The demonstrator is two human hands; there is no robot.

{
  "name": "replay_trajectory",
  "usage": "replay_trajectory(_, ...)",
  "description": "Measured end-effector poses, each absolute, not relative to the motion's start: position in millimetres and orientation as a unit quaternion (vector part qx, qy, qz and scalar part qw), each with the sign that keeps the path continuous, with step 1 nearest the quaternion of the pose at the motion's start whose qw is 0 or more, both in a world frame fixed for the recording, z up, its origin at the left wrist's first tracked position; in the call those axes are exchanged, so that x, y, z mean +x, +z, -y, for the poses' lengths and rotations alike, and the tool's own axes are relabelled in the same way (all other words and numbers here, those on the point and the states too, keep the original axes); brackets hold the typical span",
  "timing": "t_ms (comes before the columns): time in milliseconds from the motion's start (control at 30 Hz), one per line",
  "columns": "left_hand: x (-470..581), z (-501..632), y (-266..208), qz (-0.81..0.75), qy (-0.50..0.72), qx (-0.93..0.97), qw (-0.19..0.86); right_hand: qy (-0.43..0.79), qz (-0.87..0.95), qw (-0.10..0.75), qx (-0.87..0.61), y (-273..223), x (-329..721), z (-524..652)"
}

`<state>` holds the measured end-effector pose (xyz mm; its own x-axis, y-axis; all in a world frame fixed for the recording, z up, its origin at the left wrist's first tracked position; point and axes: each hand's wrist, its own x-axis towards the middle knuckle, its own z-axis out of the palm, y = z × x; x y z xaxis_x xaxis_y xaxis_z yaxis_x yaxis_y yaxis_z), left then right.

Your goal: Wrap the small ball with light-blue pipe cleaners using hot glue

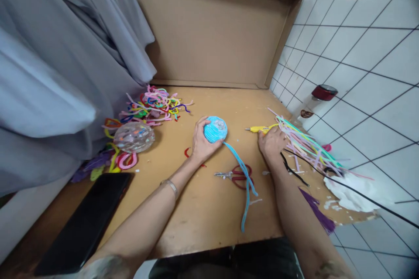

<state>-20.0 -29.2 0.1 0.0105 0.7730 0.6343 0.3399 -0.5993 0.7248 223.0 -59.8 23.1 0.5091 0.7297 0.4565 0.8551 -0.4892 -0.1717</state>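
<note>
My left hand (202, 143) is closed around a clear ball wrapped in blue pipe cleaners (211, 133); a bare clear patch shows at its top right. Loose blue pipe-cleaner ends (240, 163) trail from it across the red-handled scissors (241, 176). To the right, my right hand (272, 143) grips a small yellow glue gun (258, 129), whose metal nozzle points left toward the ball. Its handle is mostly hidden under my fingers. Both forearms rest over the table (196, 218).
On the left are a clear plastic ball (134, 137), a heap of coloured pipe cleaners (157, 103) and a black phone (85, 222). Pastel pipe cleaners (306, 144), a black cable (343, 181), white tissue (352, 189) and a red-lidded jar (319, 100) stand right. Cardboard (212, 35) walls the back.
</note>
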Motion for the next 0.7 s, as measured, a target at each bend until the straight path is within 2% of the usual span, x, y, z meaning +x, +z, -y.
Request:
replay_trajectory(100,-22,26,2,-0.432,0.605,0.637,0.204,-0.184,0.544,0.233,-0.785,32,213,60)
replay_trajectory(233,-23,25,3,-0.447,0.615,0.612,0.219,-0.078,0.701,0.306,-0.640,36,183,65)
replay_trajectory(333,-22,27,4,-0.449,0.609,0.620,0.208,0.002,0.770,0.235,-0.593,31,158,71)
replay_trajectory(433,-21,29,4,-0.449,0.604,0.631,0.191,0.019,0.776,0.147,-0.613,25,142,76)
replay_trajectory(500,-20,30,4,-0.446,0.597,0.642,0.179,0.022,0.772,0.125,-0.622,21,139,77)
replay_trajectory(600,-19,31,4,-0.438,0.586,0.662,0.164,0.047,0.770,0.164,-0.615,19,143,75)
replay_trajectory(700,-18,32,3,-0.425,0.581,0.678,0.150,0.114,0.749,0.263,-0.597,21,152,71)
